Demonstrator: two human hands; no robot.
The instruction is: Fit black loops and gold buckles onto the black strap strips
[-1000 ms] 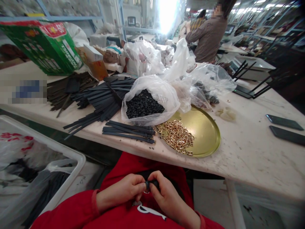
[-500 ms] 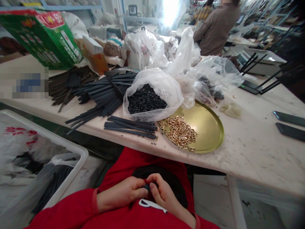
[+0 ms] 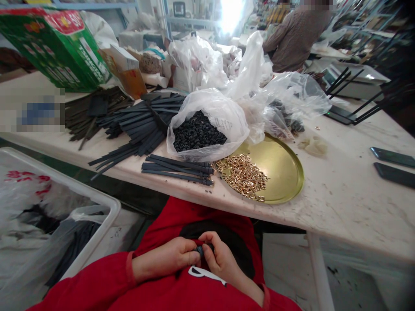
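Low over my lap, my left hand (image 3: 177, 258) and my right hand (image 3: 218, 255) are close together, fingertips pinched around a dark grey strap (image 3: 200, 250). Only a short bit of it shows between the fingers; the rest is hidden. On the table edge ahead lies a small row of dark straps (image 3: 175, 169) with gold buckles at their right ends. Beside them a round gold tray (image 3: 287, 183) bears a heap of gold buckles (image 3: 243, 175). Behind the straps stands an open plastic bag (image 3: 231, 116) full of small black loops (image 3: 198, 134).
More dark straps (image 3: 145, 123) are fanned out at the left, near a green box (image 3: 61, 52). Clear plastic bags (image 3: 253, 69) pile up at the back. A router (image 3: 340, 114) and two phones (image 3: 394, 157) lie right. A white bin (image 3: 115, 211) stands low left.
My hands stay in nearly the same place, with small finger movements. A little more of the dark strap shows between them. The view has shifted slightly.
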